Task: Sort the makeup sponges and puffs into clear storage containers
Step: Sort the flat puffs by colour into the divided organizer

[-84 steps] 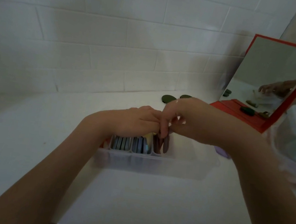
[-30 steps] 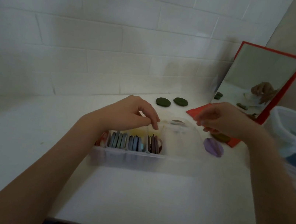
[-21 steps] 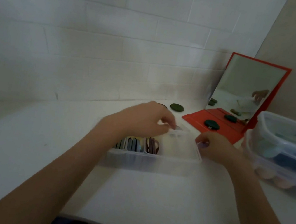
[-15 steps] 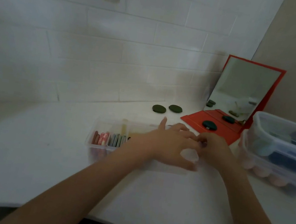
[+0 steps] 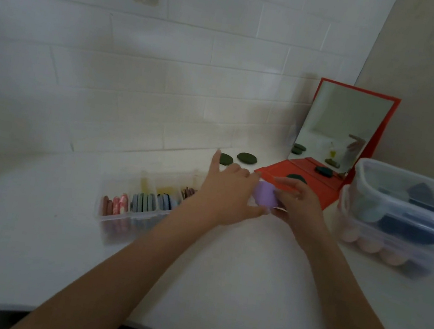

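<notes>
Lilac sponge (image 5: 264, 197) sits right of the frame's centre, pinched between both hands: the right hand (image 5: 299, 203) curls its fingers round it, and the left hand (image 5: 227, 191) grips its other side with the forefinger sticking out. Just left lies the clear divided organiser (image 5: 130, 201), puffs standing on edge in its compartments. Two stacked clear tubs (image 5: 406, 220) stand at the right edge, near a red-framed mirror (image 5: 340, 132). No writing can be read.
</notes>
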`<state>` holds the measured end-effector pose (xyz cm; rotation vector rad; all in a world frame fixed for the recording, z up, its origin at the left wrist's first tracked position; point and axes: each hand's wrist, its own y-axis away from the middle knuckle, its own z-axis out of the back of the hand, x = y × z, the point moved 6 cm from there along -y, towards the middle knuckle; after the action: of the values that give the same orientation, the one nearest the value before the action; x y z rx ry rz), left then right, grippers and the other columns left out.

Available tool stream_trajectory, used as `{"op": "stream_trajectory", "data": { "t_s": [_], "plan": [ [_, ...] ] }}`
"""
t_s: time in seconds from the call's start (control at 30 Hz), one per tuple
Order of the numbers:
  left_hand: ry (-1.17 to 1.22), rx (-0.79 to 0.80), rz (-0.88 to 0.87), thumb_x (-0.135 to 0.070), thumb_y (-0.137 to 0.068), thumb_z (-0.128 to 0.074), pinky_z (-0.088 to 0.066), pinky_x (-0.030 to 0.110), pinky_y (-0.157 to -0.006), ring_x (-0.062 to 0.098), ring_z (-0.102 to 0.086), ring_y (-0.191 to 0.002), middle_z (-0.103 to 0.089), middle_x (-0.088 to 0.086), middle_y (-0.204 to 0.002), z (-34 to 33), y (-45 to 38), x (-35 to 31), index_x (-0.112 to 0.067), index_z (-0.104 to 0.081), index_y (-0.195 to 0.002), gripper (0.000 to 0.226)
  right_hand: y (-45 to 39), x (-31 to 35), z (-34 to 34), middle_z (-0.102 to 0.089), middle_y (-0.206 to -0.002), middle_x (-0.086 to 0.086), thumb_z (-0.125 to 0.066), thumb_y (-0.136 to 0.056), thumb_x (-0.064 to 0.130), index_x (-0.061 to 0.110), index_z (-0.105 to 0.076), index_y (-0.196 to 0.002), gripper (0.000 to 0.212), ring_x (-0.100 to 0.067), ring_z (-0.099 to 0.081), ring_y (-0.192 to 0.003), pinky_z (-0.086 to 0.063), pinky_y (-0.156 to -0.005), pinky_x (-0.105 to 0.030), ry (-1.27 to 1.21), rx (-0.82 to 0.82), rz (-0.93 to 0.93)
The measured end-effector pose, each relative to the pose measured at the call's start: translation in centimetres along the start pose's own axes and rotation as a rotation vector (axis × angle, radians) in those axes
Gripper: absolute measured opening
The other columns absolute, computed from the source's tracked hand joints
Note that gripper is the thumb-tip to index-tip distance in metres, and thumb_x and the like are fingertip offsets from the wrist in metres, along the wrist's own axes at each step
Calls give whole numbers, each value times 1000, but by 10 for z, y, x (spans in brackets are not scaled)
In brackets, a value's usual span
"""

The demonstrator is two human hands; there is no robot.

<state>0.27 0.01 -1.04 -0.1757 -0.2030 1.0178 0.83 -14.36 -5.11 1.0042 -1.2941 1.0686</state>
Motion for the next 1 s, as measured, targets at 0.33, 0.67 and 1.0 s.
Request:
{"op": "stream_trajectory", "data": {
  "t_s": [0.33, 0.67, 1.0],
  "plan": [
    [-133, -118, -60, -29, -54, -85, -56, 41, -81, 17, -60, -53, -62, 1, -56, -28, -2, -76, -13, -72, -67, 25, -12, 11, 36, -65, -87, -1, -43, -97, 9, 12, -54, -119, 25, -10, -55, -70, -41, -60, -25, 678, -436, 319],
    [281, 214, 158, -25, -100, -35, -5, 45, -116, 36, 3, -145, -1, 18, -158, -69, -13, -66, -3, -9, -150, 60, -38, -15, 29, -65, -106, -8, -53, -91, 14, 17, -63, -112, 24, -27, -56, -102, -44, -85, -37, 1059, -294, 326],
    [377, 209, 267, -38, -101, -28, -7, 53, -114, 44, 12, -142, 5, 19, -158, -71, -10, -49, -20, -16, -151, 54, -32, -12, 38, -60, -94, 3, -52, -96, 9, 9, -58, -106, 12, -14, -62, -88, -58, -61, -22, 34, -321, 225]
  ]
}}
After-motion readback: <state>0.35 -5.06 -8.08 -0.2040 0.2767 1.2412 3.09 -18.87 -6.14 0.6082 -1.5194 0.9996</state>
